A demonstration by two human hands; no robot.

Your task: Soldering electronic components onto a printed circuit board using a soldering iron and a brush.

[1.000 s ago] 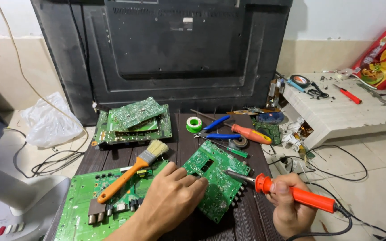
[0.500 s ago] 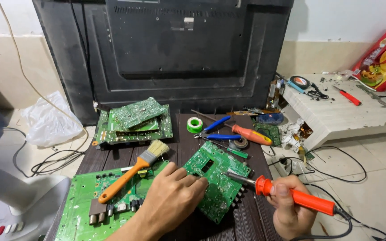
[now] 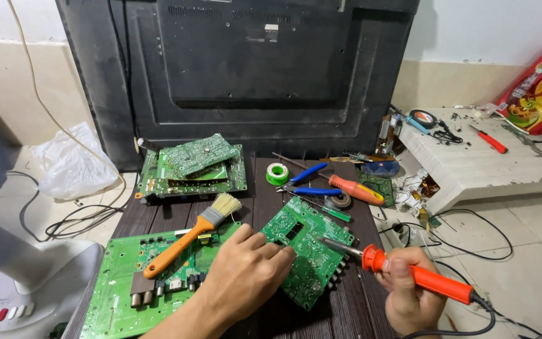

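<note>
While the left hand (image 3: 246, 276) presses flat, fingers together, on the small green circuit board (image 3: 305, 251) lying on the dark table (image 3: 265, 194) | right hand (image 3: 409, 298) clamped around the orange soldering iron (image 3: 409, 273), tip at board's right edge | step seems soldering a joint | next move calls for steady tip placement | brush (image 3: 189, 235) rests on the larger board (image 3: 127, 289)

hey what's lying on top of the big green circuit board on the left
An orange-handled paintbrush lies across the big green circuit board. The left hand covers its right edge, so nothing can be seen there.
</note>
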